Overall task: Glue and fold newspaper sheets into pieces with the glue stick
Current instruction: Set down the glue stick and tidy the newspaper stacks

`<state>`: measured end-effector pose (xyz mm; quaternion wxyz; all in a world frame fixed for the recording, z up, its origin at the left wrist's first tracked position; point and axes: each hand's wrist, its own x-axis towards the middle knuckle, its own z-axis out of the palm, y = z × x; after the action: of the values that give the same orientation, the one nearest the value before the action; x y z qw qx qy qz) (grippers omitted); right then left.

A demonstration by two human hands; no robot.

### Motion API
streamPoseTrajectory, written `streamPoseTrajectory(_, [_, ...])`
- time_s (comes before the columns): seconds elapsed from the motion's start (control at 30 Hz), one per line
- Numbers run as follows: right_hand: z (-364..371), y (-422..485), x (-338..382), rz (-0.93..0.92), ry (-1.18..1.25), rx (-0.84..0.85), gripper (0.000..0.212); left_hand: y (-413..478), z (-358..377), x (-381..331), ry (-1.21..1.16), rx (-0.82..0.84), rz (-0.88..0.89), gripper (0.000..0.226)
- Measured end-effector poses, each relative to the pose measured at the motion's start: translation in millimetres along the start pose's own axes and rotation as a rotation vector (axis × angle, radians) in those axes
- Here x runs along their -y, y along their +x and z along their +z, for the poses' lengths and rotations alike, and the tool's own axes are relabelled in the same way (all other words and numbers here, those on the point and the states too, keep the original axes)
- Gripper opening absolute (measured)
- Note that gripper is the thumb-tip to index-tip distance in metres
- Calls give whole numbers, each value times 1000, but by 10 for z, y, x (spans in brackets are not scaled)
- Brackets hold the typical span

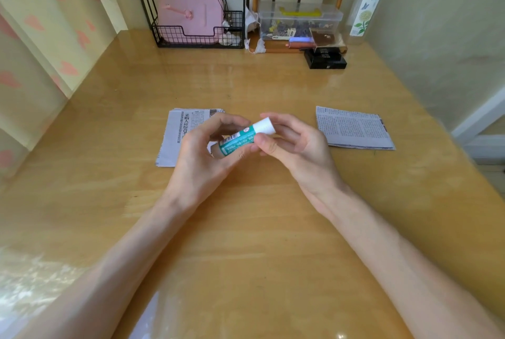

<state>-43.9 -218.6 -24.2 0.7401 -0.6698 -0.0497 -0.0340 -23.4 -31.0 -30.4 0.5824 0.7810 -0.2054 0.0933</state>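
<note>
Glue stick (240, 138) up at centre frame, both your hands on it!
Your left hand (202, 147) grips the green barrel to steady it, your right hand (289, 144) pinches the white cap (264, 125), probably to work it. One stick, two folded sheets: left newspaper piece (172, 136), right newspaper piece (352, 128).

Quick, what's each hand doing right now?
Left hand: grips the glue stick body.
Right hand: pinches its white cap.
</note>
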Motion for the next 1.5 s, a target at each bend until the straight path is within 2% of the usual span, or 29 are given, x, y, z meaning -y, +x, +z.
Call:
streamPoseTrajectory(0.27, [39,-8,-57,89,-16,22,29,-8,33,30,88,-43,60,20])
streamPoseTrajectory(0.47, [0,18,-9,43,-7,-29,28,13,39,96,138,-50,125,36])
streamPoseTrajectory(0.57, [-88,97,11,-23,-90,-84,28,8,35,126,157,-56,112,37])
streamPoseTrajectory(0.77, [-121,329,-6,-125,-345,-116,19,19,23,190,192,-107,72,25])
streamPoseTrajectory(1.1, [-42,771,-144,-240,-580,-179,23,62,-55,299,298,-155,79,21])
streamPoseTrajectory(1.5, [-24,871,-268,-159,-631,-196,30,82,-64,281,310,-165,62,21])
